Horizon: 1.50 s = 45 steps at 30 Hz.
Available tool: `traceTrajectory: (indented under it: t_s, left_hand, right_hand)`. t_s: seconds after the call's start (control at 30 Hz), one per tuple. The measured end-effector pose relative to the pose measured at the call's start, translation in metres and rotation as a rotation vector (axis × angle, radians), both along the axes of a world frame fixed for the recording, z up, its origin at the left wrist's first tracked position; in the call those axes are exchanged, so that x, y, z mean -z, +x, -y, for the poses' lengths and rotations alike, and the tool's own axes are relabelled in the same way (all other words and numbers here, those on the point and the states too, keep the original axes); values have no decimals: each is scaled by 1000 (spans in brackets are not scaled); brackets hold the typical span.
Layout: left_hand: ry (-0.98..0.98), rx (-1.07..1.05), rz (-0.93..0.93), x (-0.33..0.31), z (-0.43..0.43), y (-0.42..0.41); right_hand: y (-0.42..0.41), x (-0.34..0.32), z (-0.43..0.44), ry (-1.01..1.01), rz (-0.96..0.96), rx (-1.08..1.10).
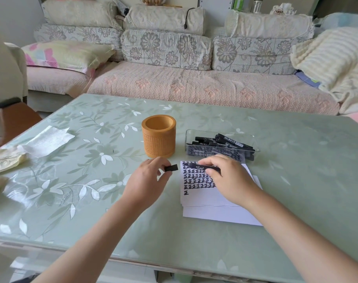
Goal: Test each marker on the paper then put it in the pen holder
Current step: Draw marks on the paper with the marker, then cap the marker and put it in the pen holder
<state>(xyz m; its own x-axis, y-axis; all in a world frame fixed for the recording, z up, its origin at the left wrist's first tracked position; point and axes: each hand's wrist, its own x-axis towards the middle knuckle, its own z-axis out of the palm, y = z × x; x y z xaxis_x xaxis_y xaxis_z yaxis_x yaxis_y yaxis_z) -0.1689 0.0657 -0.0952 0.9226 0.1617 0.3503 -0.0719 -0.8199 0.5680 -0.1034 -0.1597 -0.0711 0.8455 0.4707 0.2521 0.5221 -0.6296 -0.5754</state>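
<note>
My right hand [227,176] grips a black marker [196,166] that lies nearly level over the top of the white paper [213,201], its tip pointing left. Rows of black test marks [196,178] fill the upper part of the sheet. My left hand [147,176] pinches the marker's black cap [171,167] just left of the paper. The orange pen holder [159,137] stands upright behind my left hand and looks empty from here. A clear tray [219,132] with several black markers [225,140] sits behind the paper.
A white tissue [49,140] and a crumpled yellowish cloth [4,160] lie at the table's left. The glass-topped table [92,201] has a green floral cover. A sofa [174,82] with cushions runs along the far edge.
</note>
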Motion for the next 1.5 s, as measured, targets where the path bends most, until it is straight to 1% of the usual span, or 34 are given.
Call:
traceTrajectory:
  t_s: [0.07, 0.13, 0.3, 0.4, 0.5, 0.63, 0.73, 0.83, 0.9, 0.97, 1.07, 1.13, 1.23, 1.33, 1.43, 1.5]
  left_hand:
    - [-15, -7, 2, -1, 1, 0]
    - [-28, -4, 1, -2, 2, 0]
    - [-28, 32, 18, -5, 6, -2]
    - [-36, 85, 40, -8, 7, -3]
    - [-47, 175, 32, -10, 8, -4]
    - [-49, 238, 3, -11, 5, -2]
    - [-27, 249, -16, -16, 3, -1]
    - [-33, 250, 9, -19, 2, -1]
    - [-33, 261, 26, -20, 0, -1]
    - [-18, 280, 21, -20, -2, -1]
    - [-4, 306, 0, -16, -4, -2]
    - [-9, 301, 18, -14, -6, 0]
    - [-6, 289, 36, -11, -8, 7]
    - [-17, 286, 7, -7, -10, 15]
    - [15, 223, -28, -2, -19, 23]
    - [99, 160, -47, 4, -28, 29]
  right_hand:
    - [1, 1, 1, -24, 72, 10]
    - [1, 2, 1, -26, 97, 9]
    - [1, 4, -3, -21, 96, -21]
    - [1, 5, -6, -35, 50, -48]
    - [-2, 5, -8, 36, -67, -83]
    - [-6, 4, -10, 40, -111, -88]
    - [-7, 3, -15, 27, -64, -34]
    - [-10, -2, -20, 8, -2, -1]
    - [-10, -4, -22, -17, -8, -7]
    - [-9, -5, -23, -56, -52, -43]
    - [-9, -8, -25, -177, -86, -117]
    - [-9, -11, -28, -227, -111, -128]
    - [-8, -13, -35, -274, -81, -139]
    - [-4, -14, -38, -325, -37, -121]
    - [3, -15, -42, -248, -45, -60]
    - [12, -23, -50, -151, -29, -12]
